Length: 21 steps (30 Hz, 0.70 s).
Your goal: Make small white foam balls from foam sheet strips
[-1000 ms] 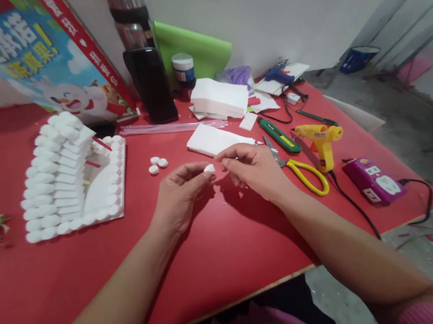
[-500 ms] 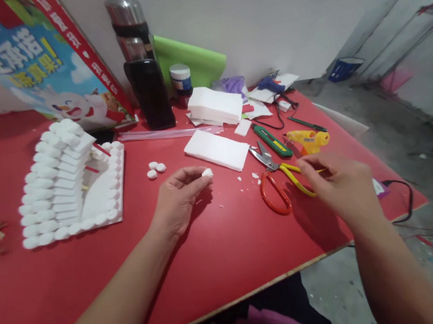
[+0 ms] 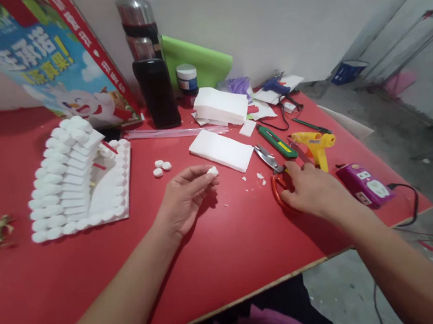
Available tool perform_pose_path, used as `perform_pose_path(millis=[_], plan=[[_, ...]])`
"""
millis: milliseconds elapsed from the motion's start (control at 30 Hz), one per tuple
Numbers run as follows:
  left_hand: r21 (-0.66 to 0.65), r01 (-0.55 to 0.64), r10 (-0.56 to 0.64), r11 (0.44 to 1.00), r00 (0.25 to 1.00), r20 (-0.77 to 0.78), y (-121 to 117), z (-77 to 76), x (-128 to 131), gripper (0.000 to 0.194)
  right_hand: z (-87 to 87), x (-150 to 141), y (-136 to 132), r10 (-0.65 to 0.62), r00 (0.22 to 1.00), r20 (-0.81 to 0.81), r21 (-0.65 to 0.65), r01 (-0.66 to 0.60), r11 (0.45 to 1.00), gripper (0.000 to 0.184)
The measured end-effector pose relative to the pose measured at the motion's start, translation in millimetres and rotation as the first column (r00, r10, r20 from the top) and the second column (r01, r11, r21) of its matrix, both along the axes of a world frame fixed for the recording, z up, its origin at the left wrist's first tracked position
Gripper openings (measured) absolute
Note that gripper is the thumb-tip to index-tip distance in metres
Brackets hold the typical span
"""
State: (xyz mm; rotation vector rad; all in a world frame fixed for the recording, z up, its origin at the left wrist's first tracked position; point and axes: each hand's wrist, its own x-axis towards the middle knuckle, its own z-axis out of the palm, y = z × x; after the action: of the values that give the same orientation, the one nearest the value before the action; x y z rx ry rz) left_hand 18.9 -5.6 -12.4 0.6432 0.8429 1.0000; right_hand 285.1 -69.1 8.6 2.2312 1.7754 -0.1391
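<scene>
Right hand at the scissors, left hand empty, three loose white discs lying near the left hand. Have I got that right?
Not quite: the left hand isn't empty. The head view shows it pinching a small white piece. The right hand is at the scissors, as you said.

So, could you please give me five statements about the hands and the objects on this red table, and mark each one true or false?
1. The right hand holds the green cutter. False: it is at the handles of the scissors.
2. The left hand pinches a small white piece. True.
3. Three white discs lie close together. True.
4. The black phone lies flat. False: it stands on end in front of the metal flask.
5. The glue gun next to the purple box is yellow. True.
</scene>
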Motion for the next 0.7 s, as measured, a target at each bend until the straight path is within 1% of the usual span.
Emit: perform_pose_path(millis=[100,167,267,333,400,467,500,533,600,633,667,700], plan=[[-0.073,0.026,-0.019,0.997,0.996,0.088,1,1.5,-2,0.023,2.3,1,-4,-0.039,0.999,-0.002,-0.022,0.039,0.999,0.048],[-0.137,0.026,-0.006,0.990,0.990,0.143,2,2.9,-2,0.017,3.5,1,-7,-0.034,0.999,-0.013,-0.039,0.034,0.999,0.042],[-0.229,0.018,0.027,0.973,0.981,0.194,3,5.6,-2,0.013,3.6,4,-11,-0.016,1.000,-0.024,-0.051,0.015,0.999,0.037],[-0.251,0.034,0.021,0.967,0.977,0.213,4,6.5,-3,0.013,0.6,9,-14,0.005,0.999,-0.043,-0.025,-0.006,1.000,0.038],[-0.247,0.052,0.004,0.968,0.976,0.219,4,5.7,-3,0.015,-5.3,16,-20,0.036,0.994,-0.103,0.052,-0.030,0.998,0.041],[-0.224,0.045,0.002,0.974,0.979,0.205,4,3.9,-3,0.019,-12.5,25,-28,0.067,0.971,-0.229,0.195,-0.022,0.981,0.049],[-0.203,0.036,0.005,0.979,0.981,0.196,4,2.9,-3,0.021,-15.6,29,-32,0.095,0.942,-0.322,0.277,-0.003,0.961,0.053],[-0.176,0.027,0.006,0.984,0.983,0.185,3,2.1,-3,0.023,-17.9,31,-35,0.142,0.897,-0.418,0.356,0.018,0.934,0.055],[-0.112,0.026,-0.008,0.993,0.987,0.160,1,1.3,-1,0.028,-19.1,30,-40,0.256,0.792,-0.554,0.477,0.050,0.877,0.052],[-0.081,0.032,-0.020,0.996,0.989,0.144,0,1.4,0,0.029,-18.1,26,-41,0.306,0.754,-0.581,0.519,0.054,0.853,0.049],[-0.056,0.039,-0.032,0.998,0.991,0.126,-1,1.7,1,0.031,-16.4,20,-41,0.341,0.737,-0.584,0.547,0.046,0.836,0.047],[-0.038,0.045,-0.041,0.998,0.993,0.109,-2,2.2,2,0.031,-14.4,12,-39,0.359,0.737,-0.573,0.560,0.032,0.828,0.046]])
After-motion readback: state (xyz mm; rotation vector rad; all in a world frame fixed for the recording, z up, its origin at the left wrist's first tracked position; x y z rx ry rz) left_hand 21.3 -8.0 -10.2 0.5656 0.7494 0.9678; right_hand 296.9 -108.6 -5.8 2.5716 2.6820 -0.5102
